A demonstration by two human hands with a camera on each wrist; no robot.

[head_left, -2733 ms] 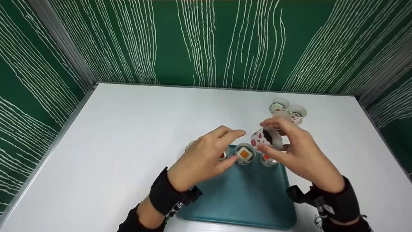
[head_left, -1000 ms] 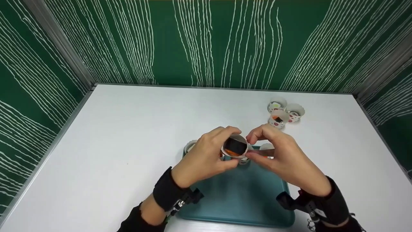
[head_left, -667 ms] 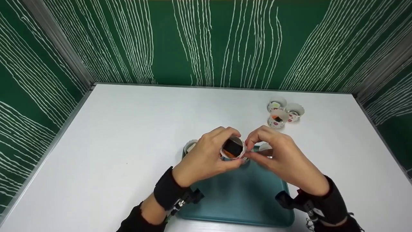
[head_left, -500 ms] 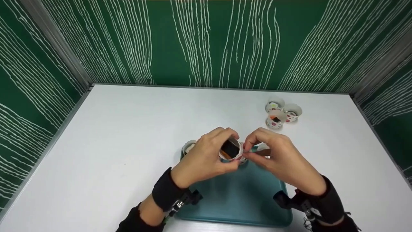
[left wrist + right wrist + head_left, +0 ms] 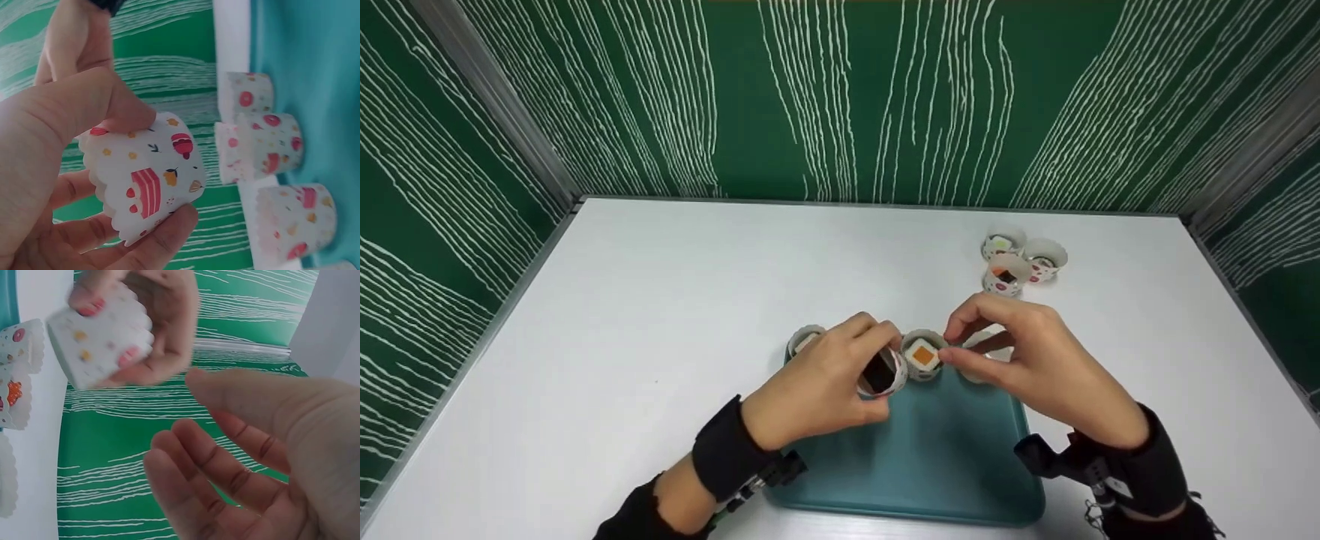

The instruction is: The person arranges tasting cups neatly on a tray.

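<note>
In the head view my left hand (image 5: 821, 382) grips a paper cupcake cup (image 5: 897, 384) above the teal tray (image 5: 915, 469), its mouth tilted up toward me and a dark piece inside. Cake and flower prints cover this cup in the left wrist view, where the thumb and fingers hold opposite sides. My right hand (image 5: 1039, 349) hovers just to the right, thumb and fingers apart with nothing between them. Between the hands stands another cup (image 5: 915, 373) with a white piece with an orange square centre (image 5: 923, 355). A further cup (image 5: 976, 373) is partly behind the right fingers.
At the tray's back left a cup (image 5: 802, 332) is partly hidden by my left hand. Farther back on the white table (image 5: 720, 277), three printed cups stand clustered: one with an orange and black piece (image 5: 999, 288), one left-rear (image 5: 996, 253), one right (image 5: 1041, 271). Green walls surround the table.
The cup passed from my right hand to my left. Just before now both hands were on it; since then the left has drawn it left and down, and the right has moved off right.
</note>
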